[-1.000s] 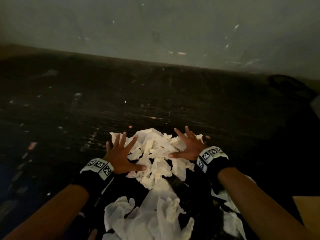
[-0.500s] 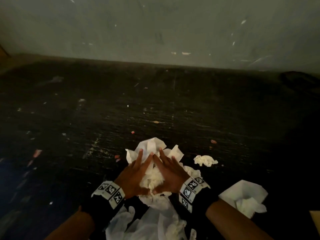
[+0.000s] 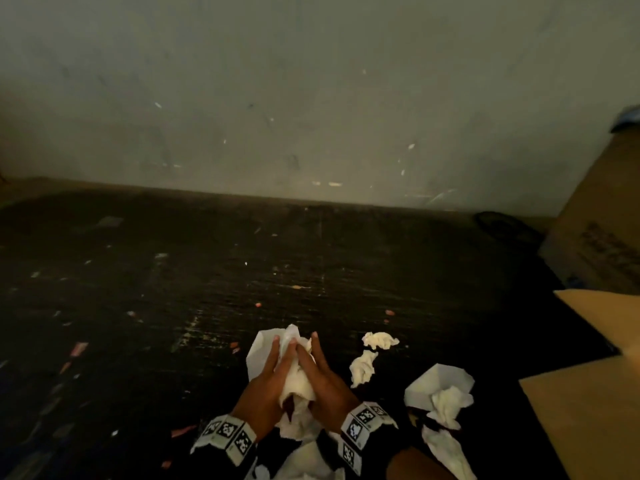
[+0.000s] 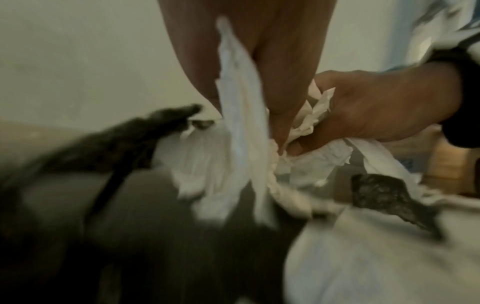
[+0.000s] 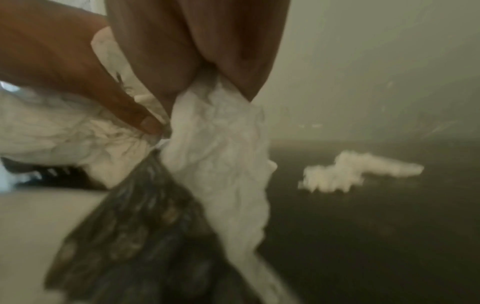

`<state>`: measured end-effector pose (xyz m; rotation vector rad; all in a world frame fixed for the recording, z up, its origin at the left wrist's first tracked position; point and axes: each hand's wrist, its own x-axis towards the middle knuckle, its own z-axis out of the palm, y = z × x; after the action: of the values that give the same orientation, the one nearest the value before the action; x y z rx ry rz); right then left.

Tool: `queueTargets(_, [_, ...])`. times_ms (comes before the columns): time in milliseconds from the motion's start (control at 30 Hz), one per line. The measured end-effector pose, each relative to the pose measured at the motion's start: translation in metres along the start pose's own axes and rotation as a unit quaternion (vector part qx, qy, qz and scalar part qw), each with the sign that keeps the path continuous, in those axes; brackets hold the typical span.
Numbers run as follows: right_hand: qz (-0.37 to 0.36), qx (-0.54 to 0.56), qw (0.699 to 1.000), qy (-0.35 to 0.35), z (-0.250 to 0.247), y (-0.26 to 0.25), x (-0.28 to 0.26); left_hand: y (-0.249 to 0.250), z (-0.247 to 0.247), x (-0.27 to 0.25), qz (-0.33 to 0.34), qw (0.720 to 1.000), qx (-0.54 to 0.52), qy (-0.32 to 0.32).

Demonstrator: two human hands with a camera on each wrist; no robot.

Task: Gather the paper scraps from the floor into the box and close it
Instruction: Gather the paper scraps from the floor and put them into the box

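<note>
The left hand [image 3: 268, 386] and the right hand [image 3: 320, 379] press palm to palm around a wad of crumpled white paper scraps [image 3: 294, 382], fingers fairly straight and angled toward each other over the top, thumbs tucked under; the wrist views show paper squeezed between fingers and trailing loose below. So both hands clamp one shared bundle just above the dark scuffed floor [image 3: 173, 289].

To do this step well, I would keep the squeeze even from both sides and cup the lower edges inward, since the hanging tails look likely to shed pieces on the way across. Carry it low and straight to the right.

The open brown cardboard box [image 3: 588, 410] sits at the right edge of the head view, its flaps spread, near the person but apart from the hands.

Counting what is left on the floor: two small crumpled wads [image 3: 380, 340] to the right of the hands, one larger folded sheet with a crumple on it [image 3: 440, 386], one long strip [image 3: 446, 448] beneath that, and a heap of sheets between the wrists whose number I cannot tell. One box, one bundle in hand
</note>
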<state>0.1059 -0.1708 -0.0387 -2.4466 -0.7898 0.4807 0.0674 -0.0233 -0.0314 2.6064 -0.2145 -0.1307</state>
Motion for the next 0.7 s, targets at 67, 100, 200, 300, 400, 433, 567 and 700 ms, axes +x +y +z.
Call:
queueTargets(67, [-0.016,-0.002,0.999,0.048,-0.012,-0.011,-0.017,0.015,-0.02,-0.01,0.003,0.999,0.007,-0.033])
queueTargets(100, [-0.021,-0.004,0.997,0.069,-0.019,-0.017,-0.025,0.025,-0.032,-0.014,0.02,0.999,0.009,-0.034])
queueTargets(200, [-0.05,-0.007,0.991,0.127,-0.048,-0.035,-0.057,0.057,-0.061,-0.024,0.054,0.998,0.027,-0.016])
queueTargets(300, [-0.068,-0.018,0.979,0.192,-0.081,-0.045,-0.098,0.098,-0.083,-0.035,0.135,0.991,0.013,0.012])
queueTargets(400, [-0.088,-0.037,0.966,0.242,-0.118,-0.049,-0.14,0.137,-0.096,-0.026,0.183,0.98,-0.077,-0.004])
queueTargets(433, [-0.087,-0.039,0.963,0.251,-0.13,-0.049,-0.153,0.153,-0.099,-0.025,0.204,0.976,-0.074,0.007])
queueTargets(567, [-0.062,-0.086,0.943,0.314,-0.177,-0.036,-0.22,0.227,-0.088,-0.024,0.308,0.949,-0.025,0.056])
queueTargets(700, [-0.048,-0.123,0.923,0.361,-0.216,0.002,-0.285,0.31,-0.064,-0.01,0.359,0.93,-0.039,0.073])
